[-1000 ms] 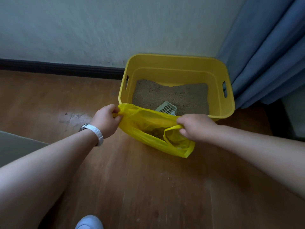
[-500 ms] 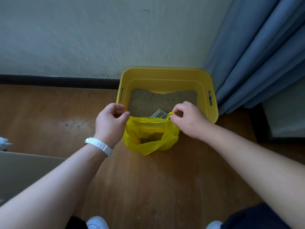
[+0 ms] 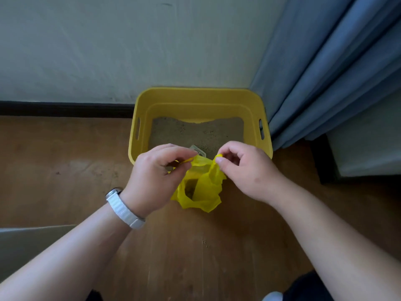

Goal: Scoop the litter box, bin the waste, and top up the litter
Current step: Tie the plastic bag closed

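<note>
Two hands, left (image 3: 156, 177) and right (image 3: 245, 172), one yellow bag (image 3: 201, 187), one litter box (image 3: 199, 96), one scoop (image 3: 198, 150).

Yellow bag (image 3: 202, 187); yellow litter box (image 3: 199, 97); grey-brown litter (image 3: 195, 132); white watch strap (image 3: 124, 210); blue curtain (image 3: 329, 68).

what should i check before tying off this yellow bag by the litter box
1. Left hand pinching one bag handle: ok.
2. Right hand pinching the other handle: ok.
3. Waste sits low in the yellow bag, dark clump seen through the plastic: ok.
4. Bag free of tears or leaks: cannot tell.
5. Scoop out of the bag, lying in the litter box: ok, though mostly hidden.
6. Floor free of spilled litter: not ok, a few grains below the bag.
</note>
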Motion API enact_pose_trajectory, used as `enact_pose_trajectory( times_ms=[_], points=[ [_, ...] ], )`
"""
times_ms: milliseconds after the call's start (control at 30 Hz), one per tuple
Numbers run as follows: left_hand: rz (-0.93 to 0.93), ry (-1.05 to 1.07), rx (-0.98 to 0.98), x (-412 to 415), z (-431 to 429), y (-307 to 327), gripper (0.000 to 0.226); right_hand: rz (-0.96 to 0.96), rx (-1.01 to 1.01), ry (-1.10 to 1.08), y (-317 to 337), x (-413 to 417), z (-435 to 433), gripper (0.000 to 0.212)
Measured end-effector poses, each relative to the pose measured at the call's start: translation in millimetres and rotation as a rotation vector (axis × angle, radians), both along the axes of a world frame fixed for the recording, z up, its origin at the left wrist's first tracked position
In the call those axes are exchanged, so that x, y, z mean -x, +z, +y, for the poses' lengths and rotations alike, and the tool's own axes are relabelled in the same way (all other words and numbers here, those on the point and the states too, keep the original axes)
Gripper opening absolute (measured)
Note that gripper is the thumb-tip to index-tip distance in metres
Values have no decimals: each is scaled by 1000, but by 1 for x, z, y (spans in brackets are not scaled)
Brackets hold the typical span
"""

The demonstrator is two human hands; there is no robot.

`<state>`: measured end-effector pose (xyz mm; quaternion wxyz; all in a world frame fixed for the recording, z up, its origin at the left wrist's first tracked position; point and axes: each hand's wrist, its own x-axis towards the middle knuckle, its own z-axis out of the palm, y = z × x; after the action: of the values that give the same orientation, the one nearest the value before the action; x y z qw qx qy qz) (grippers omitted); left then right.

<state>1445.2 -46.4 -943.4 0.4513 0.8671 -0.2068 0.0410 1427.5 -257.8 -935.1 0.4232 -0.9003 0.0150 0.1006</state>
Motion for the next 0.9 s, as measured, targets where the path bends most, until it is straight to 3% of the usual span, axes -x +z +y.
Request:
enact_pose_trajectory(
  times_ms=[133, 267, 400, 533, 667, 900],
  points=[
    [330, -7, 212, -4, -8, -4, 48, -4, -56, 13, -2, -2, 8, 7],
    [503, -92, 366, -1, -15, -3, 56, -4, -98, -5, -3, -4, 17, 7],
    [564, -104, 364, 4, -14, -4, 52, 31, -240, -1, 0, -4, 23, 9],
    [611, -2, 493, 4, -14, -4, 39, 102, -360, 1, 3, 1, 28, 10],
    [650, 44, 517, 10, -19, -2, 35, 96, -312, 16, 2, 6, 32, 22],
    [817, 1, 482, 13, -21, -3, 14, 24, -204, -43, 5, 10, 32, 20]
  ],
)
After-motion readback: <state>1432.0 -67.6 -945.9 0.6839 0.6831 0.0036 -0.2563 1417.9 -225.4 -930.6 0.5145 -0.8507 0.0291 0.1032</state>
